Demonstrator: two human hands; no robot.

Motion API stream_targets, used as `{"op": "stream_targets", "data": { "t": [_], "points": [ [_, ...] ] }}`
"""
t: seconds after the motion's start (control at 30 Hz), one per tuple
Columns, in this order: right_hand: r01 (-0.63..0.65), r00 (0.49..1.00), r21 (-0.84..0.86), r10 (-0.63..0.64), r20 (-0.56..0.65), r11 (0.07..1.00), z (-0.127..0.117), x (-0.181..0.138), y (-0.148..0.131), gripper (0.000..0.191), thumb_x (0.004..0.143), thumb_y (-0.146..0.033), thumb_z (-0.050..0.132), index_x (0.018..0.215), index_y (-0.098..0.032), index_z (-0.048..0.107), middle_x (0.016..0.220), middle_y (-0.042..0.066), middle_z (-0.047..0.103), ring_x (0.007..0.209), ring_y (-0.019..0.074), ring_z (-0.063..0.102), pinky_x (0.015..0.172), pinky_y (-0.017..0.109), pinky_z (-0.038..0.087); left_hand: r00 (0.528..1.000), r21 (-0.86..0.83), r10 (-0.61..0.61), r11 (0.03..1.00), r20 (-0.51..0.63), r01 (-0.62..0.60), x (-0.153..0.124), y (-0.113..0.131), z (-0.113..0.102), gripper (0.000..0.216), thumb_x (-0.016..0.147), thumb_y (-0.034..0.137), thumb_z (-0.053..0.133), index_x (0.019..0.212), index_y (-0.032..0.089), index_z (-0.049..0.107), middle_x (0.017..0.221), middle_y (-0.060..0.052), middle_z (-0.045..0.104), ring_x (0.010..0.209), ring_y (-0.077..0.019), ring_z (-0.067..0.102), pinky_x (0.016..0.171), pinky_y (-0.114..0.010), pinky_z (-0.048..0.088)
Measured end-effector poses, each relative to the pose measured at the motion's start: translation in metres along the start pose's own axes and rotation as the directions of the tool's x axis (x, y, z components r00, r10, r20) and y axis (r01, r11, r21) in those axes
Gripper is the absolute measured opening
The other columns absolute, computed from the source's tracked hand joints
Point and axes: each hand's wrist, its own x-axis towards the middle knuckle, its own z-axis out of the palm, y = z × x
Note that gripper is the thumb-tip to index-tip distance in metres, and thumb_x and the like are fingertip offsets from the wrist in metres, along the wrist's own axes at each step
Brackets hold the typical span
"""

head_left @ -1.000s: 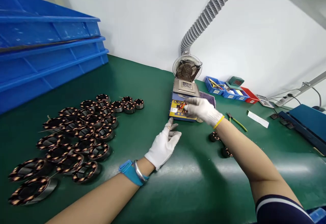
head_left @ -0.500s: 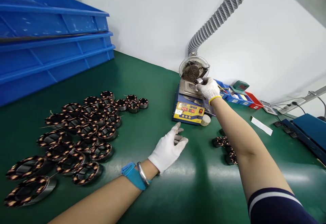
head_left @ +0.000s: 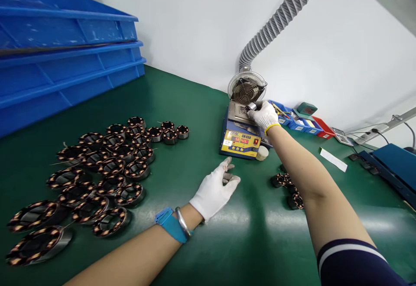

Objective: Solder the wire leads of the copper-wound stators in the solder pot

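My right hand point(head_left: 262, 115), in a white glove, grips a small ring-shaped motor stator point(head_left: 251, 107) by its metal side. The stator is tilted over the metal top of a solder pot point(head_left: 240, 143) with a yellow front panel and red digits. Whether it touches the solder cannot be made out. My left hand point(head_left: 216, 189), also gloved, is low over the green table in front of the pot, its fingers apart and nothing between them. Left of it stand several wound stators point(head_left: 123, 151) in a cluster. Another small group of stators point(head_left: 278, 180) sits partly behind my right forearm.
Stacked blue crates point(head_left: 71, 69) fill the back left. Behind the pot is a fume fan point(head_left: 246, 91) on a ribbed grey hose point(head_left: 276, 24). A round pale pad point(head_left: 262, 153) lies by the pot. Blue bins point(head_left: 299, 125), a red bin point(head_left: 325, 129) and a paper strip point(head_left: 333, 160) are at right.
My right hand has brought the stator slightly lower and to the left over the solder pot. The red digits on the panel read differently. My left hand has stayed in place.
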Motion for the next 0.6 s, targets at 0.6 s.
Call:
{"op": "stream_targets", "data": {
  "t": [0.6],
  "points": [
    [0.030,0.997,0.151,-0.019,-0.078,0.988,-0.020,-0.007,-0.001,0.043,0.072,-0.036,0.066,0.111,-0.017,0.064,0.098,0.004,0.069,0.094,0.0204,0.064,0.089,0.034,0.049,1.000,-0.022,-0.010,1.000,-0.005,0.010,0.000,0.000,0.000,0.063,0.084,0.035,0.057,0.141,0.015,0.040,0.123,-0.014,0.062,0.087,-0.0159,0.067,0.084,-0.034,0.055]
  ]
}}
